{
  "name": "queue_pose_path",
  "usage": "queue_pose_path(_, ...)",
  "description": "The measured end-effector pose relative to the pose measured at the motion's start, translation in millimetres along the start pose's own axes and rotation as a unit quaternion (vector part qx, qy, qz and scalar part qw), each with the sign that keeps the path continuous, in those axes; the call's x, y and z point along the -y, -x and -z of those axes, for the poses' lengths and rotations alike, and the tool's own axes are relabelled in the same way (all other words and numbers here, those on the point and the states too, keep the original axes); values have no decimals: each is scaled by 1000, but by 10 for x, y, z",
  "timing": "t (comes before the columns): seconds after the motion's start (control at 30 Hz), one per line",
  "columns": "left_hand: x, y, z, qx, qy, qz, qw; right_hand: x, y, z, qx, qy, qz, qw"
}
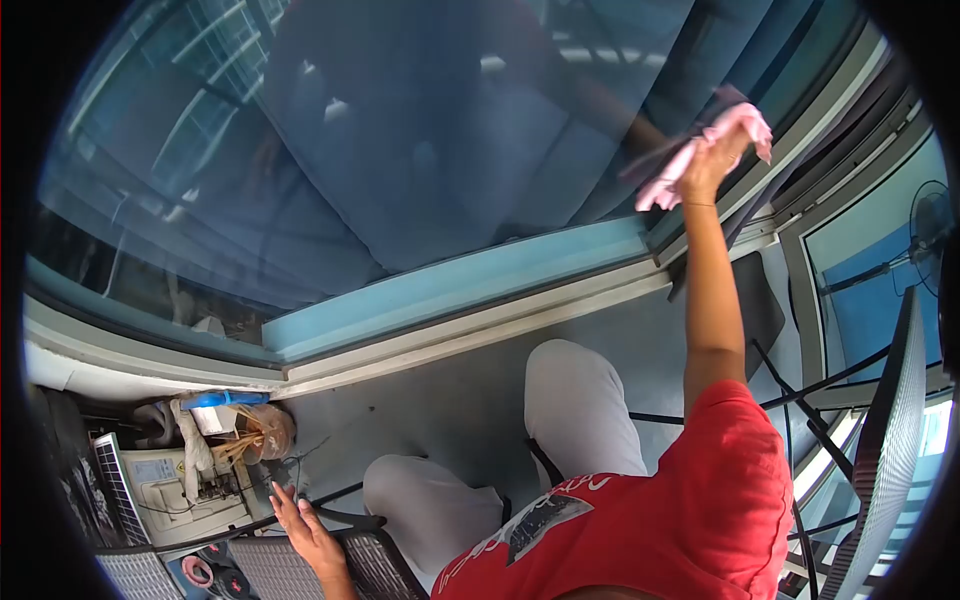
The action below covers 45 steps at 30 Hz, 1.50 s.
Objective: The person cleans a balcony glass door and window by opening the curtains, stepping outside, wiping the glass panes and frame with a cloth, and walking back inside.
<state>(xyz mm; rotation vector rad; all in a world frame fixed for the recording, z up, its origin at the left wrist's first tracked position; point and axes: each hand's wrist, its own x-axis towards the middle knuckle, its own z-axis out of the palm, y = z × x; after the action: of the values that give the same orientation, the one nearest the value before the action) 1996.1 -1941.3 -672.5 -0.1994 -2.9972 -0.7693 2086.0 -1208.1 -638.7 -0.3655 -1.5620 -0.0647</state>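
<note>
At the upper right, my right hand (712,168) presses a pink cloth (664,186) against the large glass pane (430,150). The cloth is bunched under my fingers, slightly blurred, and mirrored in the glass. Low on the left, my left hand (306,530) holds nothing; its fingers are stretched out and apart. It hovers by the dark woven chair (375,565), and whether it touches the armrest I cannot tell.
Along the pane's bottom runs a pale frame (480,325). An outdoor air-conditioning unit (185,490), a solar panel (120,490) and a pot with dry stems (270,432) stand at the left. Another chair (880,450) and a fan (930,225) are on the right.
</note>
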Motion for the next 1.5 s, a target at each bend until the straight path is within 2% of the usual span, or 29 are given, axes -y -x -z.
queue_pose_path(0.03, -6, -3, -6, 6, -10, -9, 1000, -306, 20, 30, -54, -25, -58, 997)
queue_pose_path(0.07, -1, 5, 0, 12, -20, -16, 1000, -281, 55, 4, -50, -32, -61, 996)
queue_pose_path(0.2, -104, 18, 27, 18, -58, -24, 998, 363, -28, -141, -92, 34, -55, 994)
queue_pose_path(0.3, -147, -12, 58, 36, -39, -28, 998, 834, 381, -734, -32, 337, -34, 941)
queue_pose_path(0.33, -153, -14, 71, 32, -35, -37, 998, 1381, 481, -956, 2, 331, -15, 944)
queue_pose_path(0.37, -158, -17, 82, 31, -20, -33, 999, 2215, 578, -1186, 57, 220, 11, 974)
queue_pose_path(0.43, -146, -22, 99, 27, -12, -38, 999, 3803, 812, -1552, 161, 13, 71, 984)
queue_pose_path(0.5, -120, -18, 115, 18, 6, -37, 999, 5223, 980, -1820, 244, -193, 145, 939)
queue_pose_path(0.53, -119, -29, 115, 15, 19, -30, 999, 5678, 570, -1586, 317, -193, 207, 905)
queue_pose_path(0.6, -101, -18, 121, 17, 28, -20, 999, 6493, 771, -1875, 302, -416, 221, 829)
queue_pose_path(0.63, -100, -22, 115, 15, 22, -16, 1000, 6825, 1046, -1997, 190, -63, 395, 896)
queue_pose_path(0.67, -95, -30, 119, 14, 15, -13, 1000, 7042, 1227, -2138, 192, -63, 393, 897)
queue_pose_path(0.7, -83, -16, 126, 21, 15, -12, 1000, 7159, 1390, -2249, 209, -163, 328, 907)
queue_pose_path(0.73, -73, -9, 123, 19, 8, -14, 1000, 7141, 1466, -2299, 221, -257, 260, 904)
queue_pose_path(0.77, -71, -21, 117, 18, 1, -20, 1000, 6940, 1437, -2251, 224, -247, 260, 906)
queue_pose_path(0.83, -74, -12, 103, 23, -15, -9, 1000, 6072, 1238, -1977, 247, -260, 296, 885)
queue_pose_path(0.9, -49, 0, 79, 21, -22, -13, 999, 5064, 1230, -1738, 199, -216, 257, 921)
queue_pose_path(0.93, -33, 11, 74, 23, -38, -14, 999, 4490, 1025, -1453, 272, -213, 232, 909)
queue_pose_path(1.0, -15, 5, 37, 28, -71, -18, 997, 3151, 830, -943, 181, -67, 269, 944)
queue_pose_path(1.03, -38, 2, 38, 37, -77, -11, 996, 2520, 849, -777, 157, 38, 192, 968)
queue_pose_path(1.07, -11, 5, 14, 38, -94, -12, 995, 1846, 816, -568, 159, 52, 97, 981)
queue_pose_path(1.1, 7, -1, 0, 38, -112, -12, 993, 1095, 853, -372, 112, 32, 32, 993)
queue_pose_path(1.13, -18, -13, -14, 40, -114, -12, 993, 598, 710, -273, -19, -14, -29, 999)
queue_pose_path(1.2, -47, 7, -4, 55, -152, -18, 987, -175, 745, 40, -55, 34, -77, 995)
queue_pose_path(1.27, -41, -4, -4, 63, -150, -15, 987, -529, 814, 226, -46, 52, -131, 989)
queue_pose_path(1.33, -133, -20, 16, 75, -136, -9, 988, -497, 915, 69, -26, 52, -183, 981)
queue_pose_path(1.37, -244, -17, 23, 70, -142, 12, 987, -198, 989, -49, -6, 31, -190, 981)
queue_pose_path(1.43, -174, -23, 24, 64, -146, -20, 987, 633, 1016, -359, 17, 19, -119, 993)
queue_pose_path(1.5, -183, -19, 49, 62, -128, -36, 989, 1666, 1245, -747, 93, 40, -39, 994)
